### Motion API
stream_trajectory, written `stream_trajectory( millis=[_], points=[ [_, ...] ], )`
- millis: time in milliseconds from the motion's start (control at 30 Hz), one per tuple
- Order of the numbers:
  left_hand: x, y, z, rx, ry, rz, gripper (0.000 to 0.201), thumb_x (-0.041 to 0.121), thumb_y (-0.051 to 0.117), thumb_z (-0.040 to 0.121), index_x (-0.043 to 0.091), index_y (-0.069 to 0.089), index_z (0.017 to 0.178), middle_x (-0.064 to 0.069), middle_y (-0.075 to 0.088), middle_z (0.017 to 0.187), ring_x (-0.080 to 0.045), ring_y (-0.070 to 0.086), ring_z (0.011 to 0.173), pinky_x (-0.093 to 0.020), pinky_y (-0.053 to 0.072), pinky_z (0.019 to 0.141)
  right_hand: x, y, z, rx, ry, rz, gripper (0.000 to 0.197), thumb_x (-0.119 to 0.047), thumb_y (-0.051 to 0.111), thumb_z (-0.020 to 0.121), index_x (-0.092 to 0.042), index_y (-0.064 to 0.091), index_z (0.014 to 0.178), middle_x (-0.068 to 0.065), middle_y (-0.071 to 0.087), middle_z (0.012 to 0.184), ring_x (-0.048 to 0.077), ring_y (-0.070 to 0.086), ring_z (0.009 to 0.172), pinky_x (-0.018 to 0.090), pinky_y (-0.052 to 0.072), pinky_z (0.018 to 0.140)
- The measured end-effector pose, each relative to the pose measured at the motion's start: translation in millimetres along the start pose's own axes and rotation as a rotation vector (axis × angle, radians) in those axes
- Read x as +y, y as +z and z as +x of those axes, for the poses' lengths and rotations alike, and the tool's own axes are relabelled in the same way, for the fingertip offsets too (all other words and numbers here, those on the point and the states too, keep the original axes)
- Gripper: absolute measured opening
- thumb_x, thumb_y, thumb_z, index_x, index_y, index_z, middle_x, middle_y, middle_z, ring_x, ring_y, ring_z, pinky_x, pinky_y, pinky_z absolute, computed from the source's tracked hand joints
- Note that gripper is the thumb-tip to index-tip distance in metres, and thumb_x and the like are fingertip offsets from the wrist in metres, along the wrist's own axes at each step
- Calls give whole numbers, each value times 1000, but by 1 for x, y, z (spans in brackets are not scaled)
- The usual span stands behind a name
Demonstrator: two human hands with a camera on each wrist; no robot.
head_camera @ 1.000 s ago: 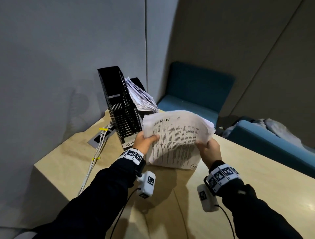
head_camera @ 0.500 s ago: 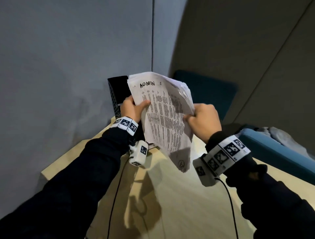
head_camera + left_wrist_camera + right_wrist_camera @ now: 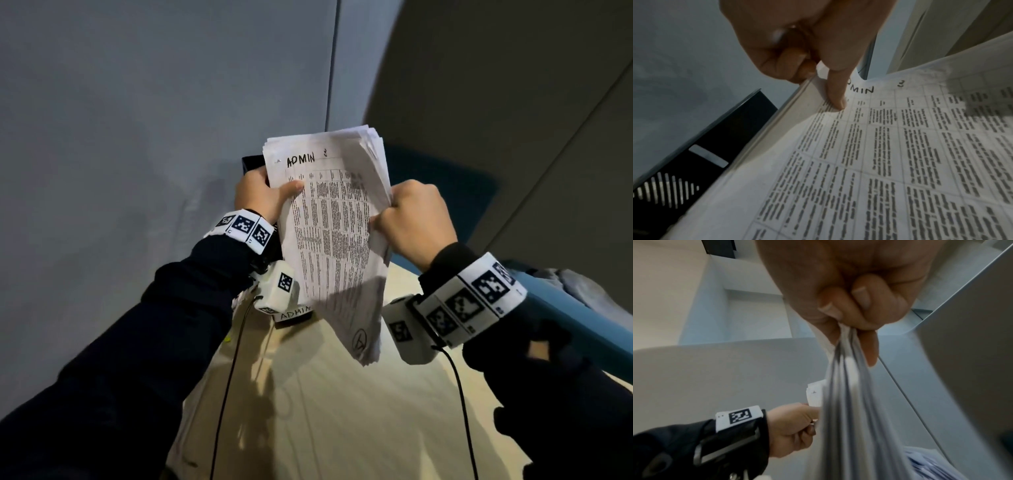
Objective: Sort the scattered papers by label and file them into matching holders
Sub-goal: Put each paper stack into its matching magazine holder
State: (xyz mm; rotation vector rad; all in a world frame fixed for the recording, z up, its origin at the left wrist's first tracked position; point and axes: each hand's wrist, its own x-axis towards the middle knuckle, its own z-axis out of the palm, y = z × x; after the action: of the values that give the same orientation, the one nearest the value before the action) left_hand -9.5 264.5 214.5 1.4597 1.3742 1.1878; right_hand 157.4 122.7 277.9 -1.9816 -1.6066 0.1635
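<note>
Gripping ADMIN papers (image 3: 337, 219), black holder (image 3: 252, 163) behind

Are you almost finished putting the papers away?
Nearly, it seems. Gathered: one stack marked ADMIN. In hand: the left hand and right hand both grip it above the table. Left: slide it into the black holder labelled ADMIN behind it. Other holders are out of sight.

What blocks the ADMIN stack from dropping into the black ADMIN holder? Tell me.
Nothing visible blocks it. The left hand and right hand grip the stack of papers upright, just in front of and above the black holder. The stack and left arm hide the holder's opening, so its inside cannot be checked.
</note>
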Motion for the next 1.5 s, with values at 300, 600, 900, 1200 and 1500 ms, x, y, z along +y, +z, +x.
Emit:
stream_trajectory(
  millis=[300,600,900,1200,1500],
  points=[
    [0,-6,21,240,90,-42,33,32,74,76,8,68,98,-12,71,85,-34,70,73,-45,59,68,-8,49,2,91,138,120,30,-16,56,84,-10,43,57,8,55,67,28,47,68,24,28,60],
    [-14,-7,40,218,248,-31,9,13,65,78,21,62,82,4,62,74,-15,56,70,-26,48,67,-2,121,7,14,377,483,17,-27,59,83,-11,60,77,14,71,73,31,71,70,46,58,72],
    [-37,-5,50,129,156,352,17,21,72,80,8,70,91,-9,73,86,-27,66,84,-34,53,76,15,168,-4,-116,482,513,24,-18,54,90,3,65,82,12,72,68,23,71,61,42,60,65],
    [-33,8,37,-86,83,435,91,26,69,85,15,8,152,-17,31,153,-33,45,131,-36,36,105,21,194,5,-218,493,486,23,-21,53,87,-17,51,65,15,73,71,28,72,67,45,59,70],
    [-40,7,28,-418,311,660,68,-13,39,86,22,40,144,-2,13,161,-26,32,142,-26,26,112,34,217,11,-326,381,329,18,-31,65,76,-16,63,87,11,72,83,35,70,77,49,58,71]
  ],
)
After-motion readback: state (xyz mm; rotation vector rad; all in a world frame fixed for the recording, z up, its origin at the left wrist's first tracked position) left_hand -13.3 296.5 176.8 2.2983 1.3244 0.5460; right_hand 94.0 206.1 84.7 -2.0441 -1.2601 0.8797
